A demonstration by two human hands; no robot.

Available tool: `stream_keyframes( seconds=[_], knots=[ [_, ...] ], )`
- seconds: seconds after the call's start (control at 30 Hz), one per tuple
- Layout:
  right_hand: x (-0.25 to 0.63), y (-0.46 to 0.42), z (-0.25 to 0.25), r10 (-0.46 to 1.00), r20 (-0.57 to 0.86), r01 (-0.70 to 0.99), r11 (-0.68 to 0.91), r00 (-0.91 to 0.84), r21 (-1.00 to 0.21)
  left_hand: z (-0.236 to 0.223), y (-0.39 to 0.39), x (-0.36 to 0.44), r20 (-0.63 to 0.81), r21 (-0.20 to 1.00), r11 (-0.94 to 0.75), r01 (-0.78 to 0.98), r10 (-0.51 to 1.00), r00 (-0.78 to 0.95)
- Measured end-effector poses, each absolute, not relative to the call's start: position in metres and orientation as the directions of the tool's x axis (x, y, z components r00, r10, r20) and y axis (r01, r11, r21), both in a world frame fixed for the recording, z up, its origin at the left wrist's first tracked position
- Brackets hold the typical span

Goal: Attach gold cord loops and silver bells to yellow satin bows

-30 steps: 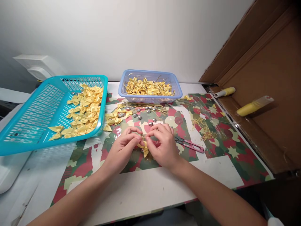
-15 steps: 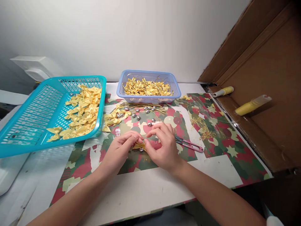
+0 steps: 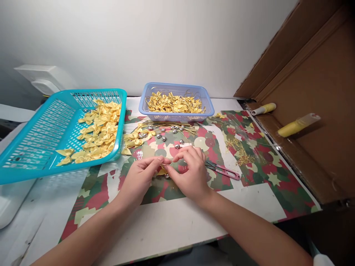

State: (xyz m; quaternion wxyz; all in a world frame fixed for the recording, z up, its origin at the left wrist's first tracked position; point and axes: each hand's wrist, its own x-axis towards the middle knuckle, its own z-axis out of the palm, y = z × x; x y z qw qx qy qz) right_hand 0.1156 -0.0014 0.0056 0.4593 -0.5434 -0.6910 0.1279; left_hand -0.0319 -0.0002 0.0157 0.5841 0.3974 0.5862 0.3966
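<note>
Bow in work: one yellow bow (image 3: 161, 171) sits between both hands, low over the desk (image 3: 177, 225), mostly covered by fingers; a silver bell (image 3: 166, 176) shows just under it. Attached or not, we can't tell.
Left hand: left hand (image 3: 142, 175) has thumb and forefinger pinched together on the yellow bow; exact grip spot hidden.
Right hand: right hand (image 3: 191, 175) meets it, thumb at the bow, forefinger tip a bit apart from the thumb; we can't tell if a cord is clamped there.
Done, we judge: the corded bows (image 3: 174, 103) in the blue basket (image 3: 177, 116), gold loops sticking up; a good batch, too tangled for us to count.
In progress, we judge: just the yellow bow in hand, partway; no finished loop visible to us.
Left over, we judge: plain bows (image 3: 104, 129) heaped along the right side of the teal basket (image 3: 33, 171), no cords that we see, plus loose bows (image 3: 134, 140) just outside it.
Parts on hand: loose bells (image 3: 164, 139) scattered beyond the hands, gold cords (image 3: 188, 128) lying in front of the blue basket.
Tool: pink-handled snips (image 3: 223, 170) lie beside the right hand, unheld.
Scraps: gold bits (image 3: 242, 157) piled further right; we read them as offcuts.
</note>
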Motion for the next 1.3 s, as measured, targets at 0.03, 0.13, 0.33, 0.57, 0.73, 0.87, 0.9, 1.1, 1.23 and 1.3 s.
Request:
stream_keyframes(
  seconds=[0.03, 0.13, 0.33, 0.57, 0.73, 0.87, 0.9, 1.1, 1.23, 1.3],
  knots=[
    [0.115, -0.002, 0.005, 0.874, 0.486, 0.638, 0.364, 0.017, -0.678, 0.016, 0.0, -0.032, -0.367, 0.93, 0.367, 0.001, 0.93, 0.0],
    [0.114, -0.002, 0.005, 0.892, 0.451, 0.644, 0.327, 0.032, -0.692, 0.016, -0.001, -0.032, -0.349, 0.937, 0.349, 0.016, 0.937, 0.0],
    [0.114, -0.002, 0.005, 0.873, 0.486, 0.671, 0.334, 0.046, -0.662, 0.016, -0.002, -0.032, -0.296, 0.95, 0.298, 0.092, 0.955, -0.03],
    [0.118, 0.001, 0.004, 0.874, 0.485, 0.673, 0.352, 0.012, -0.651, 0.022, -0.002, -0.029, -0.289, 0.948, 0.288, 0.136, 0.957, -0.012],
    [0.125, 0.005, 0.008, 0.942, 0.334, 0.627, 0.281, -0.035, -0.727, 0.025, -0.004, -0.029, -0.245, 0.957, 0.236, 0.168, 0.969, 0.035],
    [0.128, 0.005, 0.011, 0.957, 0.283, 0.627, 0.255, -0.057, -0.736, 0.025, -0.006, -0.027, -0.233, 0.957, 0.217, 0.191, 0.97, 0.064],
    [0.128, 0.005, 0.011, 0.959, 0.277, 0.63, 0.253, -0.062, -0.734, 0.025, -0.006, -0.027, -0.233, 0.957, 0.216, 0.195, 0.97, 0.067],
    [0.134, 0.008, 0.015, 0.965, 0.208, 0.603, 0.263, -0.161, -0.753, 0.026, -0.005, -0.029, -0.209, 0.953, 0.187, 0.24, 0.976, 0.066],
    [0.144, 0.011, 0.022, 0.944, 0.207, 0.449, 0.306, -0.257, -0.839, 0.025, -0.003, -0.03, -0.151, 0.961, 0.132, 0.244, 0.987, 0.057],
    [0.148, 0.013, 0.025, 0.939, 0.193, 0.348, 0.289, -0.286, -0.892, 0.024, -0.002, -0.03, -0.102, 0.958, 0.082, 0.275, 0.993, 0.059]
  ],
)
